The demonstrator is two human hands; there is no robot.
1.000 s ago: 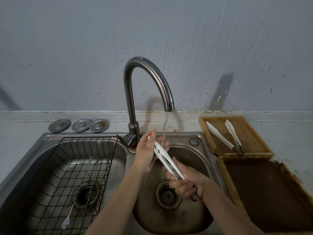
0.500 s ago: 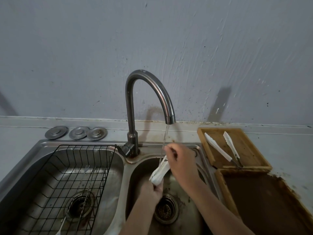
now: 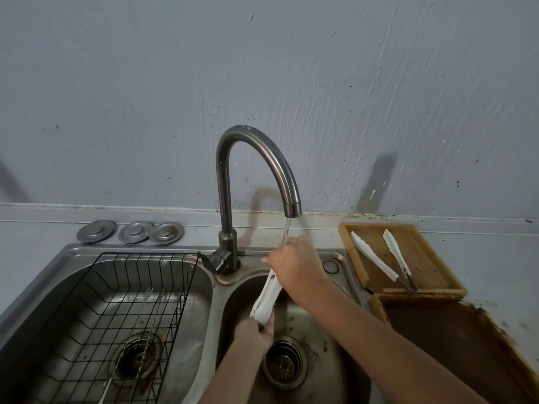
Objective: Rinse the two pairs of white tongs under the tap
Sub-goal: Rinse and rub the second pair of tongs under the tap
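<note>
One pair of white tongs [image 3: 267, 297] slants over the right sink basin [image 3: 335, 371]. My right hand [image 3: 296, 265] grips its upper end under the thin stream from the curved steel tap [image 3: 256, 158]. My left hand [image 3: 253, 333] grips its lower white tip, just above the drain. A second pair of white tongs [image 3: 379, 262] lies spread open on a small wooden tray [image 3: 423, 258] at the right of the sink.
The left basin holds a black wire rack [image 3: 96, 316] with long thin utensils in it. Three metal sink plugs [image 3: 131, 231] lie on the counter behind it. A dark brown wooden tray [image 3: 455, 351] sits at the front right.
The tongs were flipped: a second ago my left hand held the upper tips and my right the handle low down; now my right holds the top and my left the lower end.
</note>
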